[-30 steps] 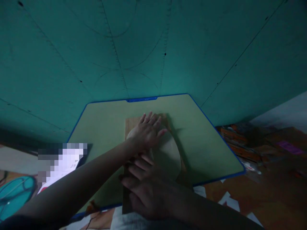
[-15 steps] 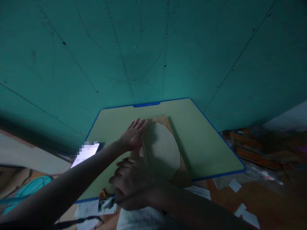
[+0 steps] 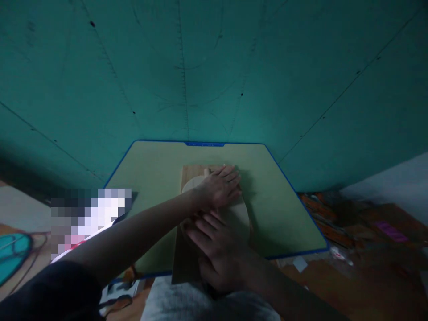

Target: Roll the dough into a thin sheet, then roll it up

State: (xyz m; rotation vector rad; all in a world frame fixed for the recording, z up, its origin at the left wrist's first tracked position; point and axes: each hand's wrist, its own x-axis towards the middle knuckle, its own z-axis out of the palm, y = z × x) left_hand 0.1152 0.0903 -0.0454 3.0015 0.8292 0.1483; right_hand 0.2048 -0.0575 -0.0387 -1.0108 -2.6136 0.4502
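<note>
A thin round sheet of dough [image 3: 242, 218] lies on a wooden board [image 3: 186, 174]. Over it runs a rolling pin, mostly covered by my hands; its pale far end [image 3: 207, 171] sticks out beyond my wrist. My left hand [image 3: 221, 185] rests flat across the far part of the pin and dough, fingers stretched to the right. Nearer to me, my right hand [image 3: 216, 249] lies palm down over the near part of the pin, its fingers extended and slightly bent. Much of the dough's middle is hidden under both hands.
The board rests on a pale table with a blue rim [image 3: 204, 144], against a green wall [image 3: 214, 67] with pencil lines. A lit, pixelated phone screen [image 3: 100, 225] is at the left. Clutter [image 3: 323, 218] and scraps of paper [image 3: 300, 264] lie on the floor at the right.
Both hands have moved right, from the dough's left edge to over its middle and right part. The dough's left side and the board's left edge now show. The view has shifted slightly.
</note>
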